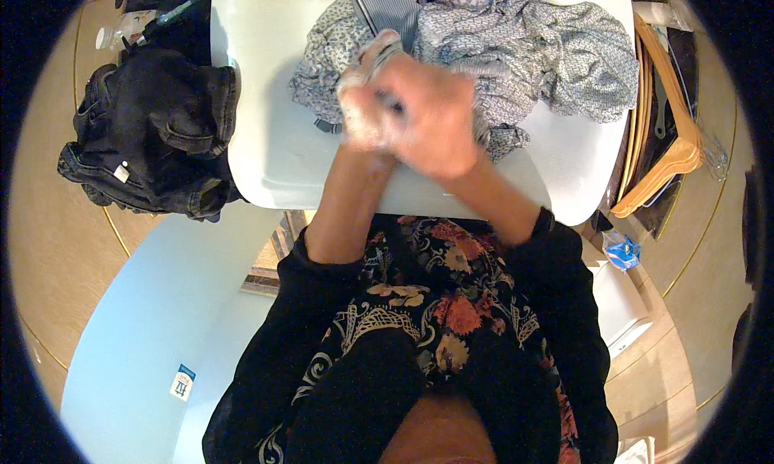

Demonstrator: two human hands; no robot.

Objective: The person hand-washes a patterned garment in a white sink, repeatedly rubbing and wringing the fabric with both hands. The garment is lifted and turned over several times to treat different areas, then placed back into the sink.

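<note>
My left hand (pixel 366 116) and my right hand (pixel 438 116) are pressed together above a white, round-cornered basin or tabletop (pixel 290 174). Both are blurred. A bunched piece of grey-and-white patterned fabric (pixel 384 50) sticks out above the left fist, and the fingers of both hands appear closed on it. More of this crumpled patterned cloth (pixel 484 41) spreads under and beyond my hands, out to the right rim. A striped grey-blue section (pixel 387 10) lies folded at the top of the heap. How the fingers hold the fabric is partly hidden.
Dark denim clothing (pixel 163 125) is heaped at the left edge, near a clear plastic bottle (pixel 124 31). Wooden hangers (pixel 677 155) lean along the right side. Below them are a blue packet (pixel 623 251) and a white box-like object (pixel 617 310). A pale blue panel (pixel 139 319) curves at lower left.
</note>
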